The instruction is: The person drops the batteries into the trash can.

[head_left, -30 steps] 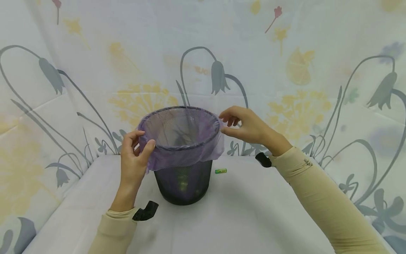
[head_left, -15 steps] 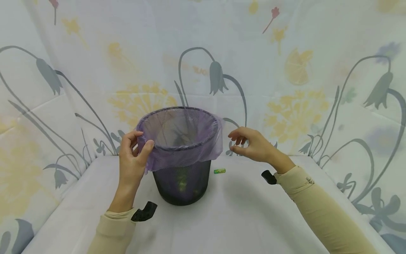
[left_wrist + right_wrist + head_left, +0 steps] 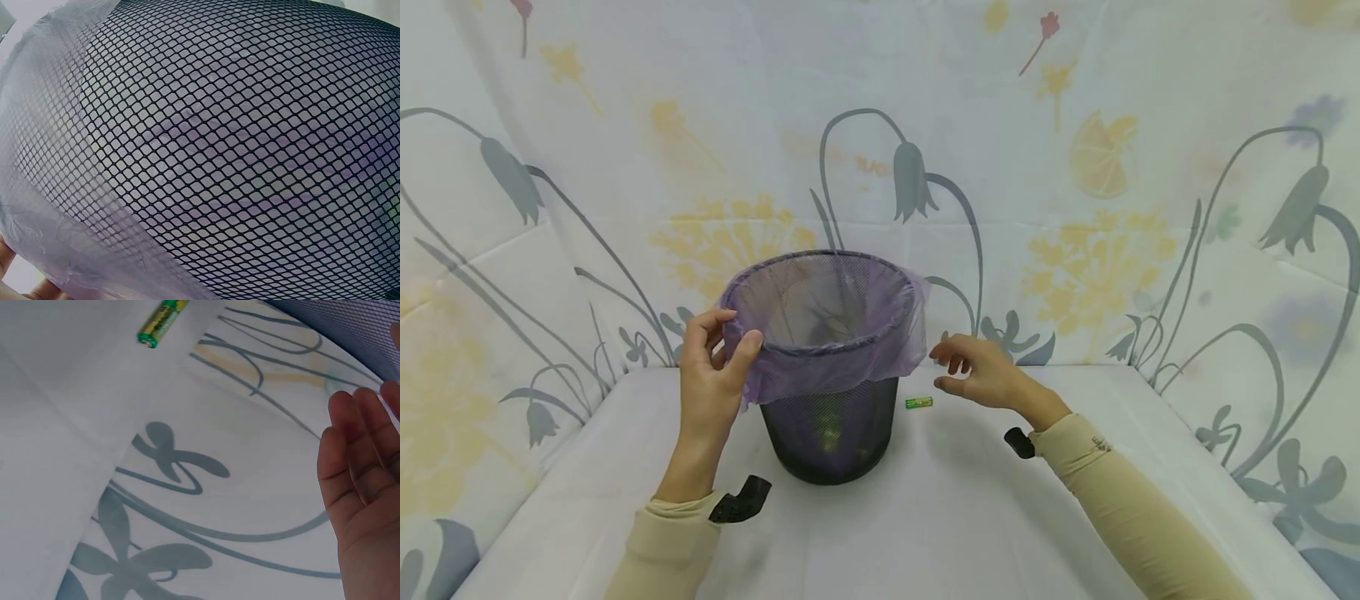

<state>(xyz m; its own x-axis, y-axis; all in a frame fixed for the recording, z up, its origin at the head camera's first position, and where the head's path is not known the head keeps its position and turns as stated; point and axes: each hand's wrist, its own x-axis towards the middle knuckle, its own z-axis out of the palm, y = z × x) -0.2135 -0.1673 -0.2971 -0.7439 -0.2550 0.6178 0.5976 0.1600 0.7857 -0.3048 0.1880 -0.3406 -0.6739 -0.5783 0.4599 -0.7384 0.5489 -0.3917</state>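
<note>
A black mesh trash can (image 3: 831, 458) stands upright, lined with a thin purple trash bag (image 3: 820, 371) folded down over its rim. On the left side of the rim, my left hand (image 3: 711, 371) holds the bag's fold, thumb toward the front. Its fingertips (image 3: 44, 290) show at the bag's lower edge in the left wrist view. A green and yellow battery (image 3: 919, 402) lies on the white surface right of the can. My right hand (image 3: 981, 372) hovers up and right of the battery, holding nothing, its fingers loosely bent.
Behind the white-covered table (image 3: 1000, 517) hangs a pale cloth (image 3: 1000, 167) printed with grey and yellow flowers, also along both sides. Through the mesh, a yellow-green patch (image 3: 829, 433) shows inside the can. Each wrist carries a small black mount.
My right hand has left the right side of the rim and come down toward the battery's height. My left hand stays at the rim; can and battery have not moved.
</note>
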